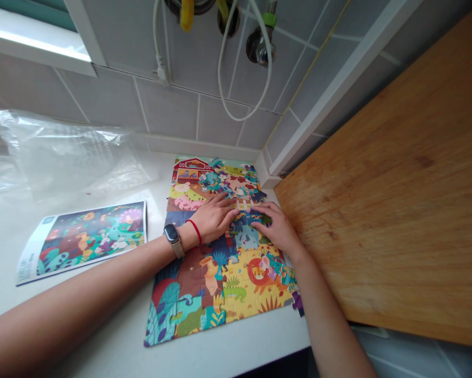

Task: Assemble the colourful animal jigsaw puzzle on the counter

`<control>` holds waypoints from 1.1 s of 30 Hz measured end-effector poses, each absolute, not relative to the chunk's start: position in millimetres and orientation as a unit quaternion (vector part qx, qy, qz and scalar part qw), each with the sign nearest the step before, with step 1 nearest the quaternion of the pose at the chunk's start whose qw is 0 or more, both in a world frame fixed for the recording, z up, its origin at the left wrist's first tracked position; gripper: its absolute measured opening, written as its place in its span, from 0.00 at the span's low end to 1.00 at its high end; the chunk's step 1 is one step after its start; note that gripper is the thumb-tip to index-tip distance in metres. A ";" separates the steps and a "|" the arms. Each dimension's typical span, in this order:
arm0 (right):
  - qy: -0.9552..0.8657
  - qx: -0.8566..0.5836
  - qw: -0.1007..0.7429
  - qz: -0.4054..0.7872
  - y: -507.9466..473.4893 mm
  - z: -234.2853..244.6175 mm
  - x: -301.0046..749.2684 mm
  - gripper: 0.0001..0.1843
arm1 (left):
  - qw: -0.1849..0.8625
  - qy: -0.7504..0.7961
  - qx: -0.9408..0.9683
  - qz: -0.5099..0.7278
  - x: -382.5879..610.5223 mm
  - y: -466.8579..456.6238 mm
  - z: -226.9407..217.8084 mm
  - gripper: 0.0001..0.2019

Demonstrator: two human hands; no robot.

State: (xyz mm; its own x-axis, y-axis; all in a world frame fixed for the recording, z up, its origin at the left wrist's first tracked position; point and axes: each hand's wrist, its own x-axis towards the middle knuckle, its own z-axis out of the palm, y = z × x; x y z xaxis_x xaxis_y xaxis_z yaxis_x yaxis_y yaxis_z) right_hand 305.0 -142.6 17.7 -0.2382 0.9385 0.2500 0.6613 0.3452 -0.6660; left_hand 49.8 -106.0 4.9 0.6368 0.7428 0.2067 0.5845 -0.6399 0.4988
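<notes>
A colourful animal jigsaw puzzle (pixel 204 286) lies flat on the white counter (pixel 113 341), nearly all its pieces joined. My left hand (pixel 214 218) rests palm down on the puzzle's middle, fingers stretched out toward the right; its wrist carries a watch and a red string. My right hand (pixel 277 228) lies flat beside it on the puzzle's right part, fingers pointing left. The fingertips of both hands meet around a pale piece (pixel 244 206) in the puzzle. Neither hand grips anything.
A printed picture sheet (pixel 84 241) lies left of the puzzle. Crumpled clear plastic (pixel 58 157) sits behind it. A wooden board (pixel 393 194) rises at the right. One loose purple piece (pixel 297 302) sits at the puzzle's lower right corner. Tiled wall with hoses (pixel 236 79) stands behind.
</notes>
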 end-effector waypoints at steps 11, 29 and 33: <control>-0.631 -0.543 0.429 0.350 -140.8 9.9 298.3 0.17 | 0.193 0.369 0.879 0.232 49.6 -105.6 -0.6 0.28; -0.525 -0.525 0.483 0.465 -147.4 20.7 285.8 0.22 | 0.267 0.283 0.851 0.353 44.3 -107.5 11.9 0.16; -0.529 -0.504 0.472 0.494 -149.3 22.5 281.6 0.21 | 0.292 0.283 0.843 0.354 44.7 -108.8 10.1 0.16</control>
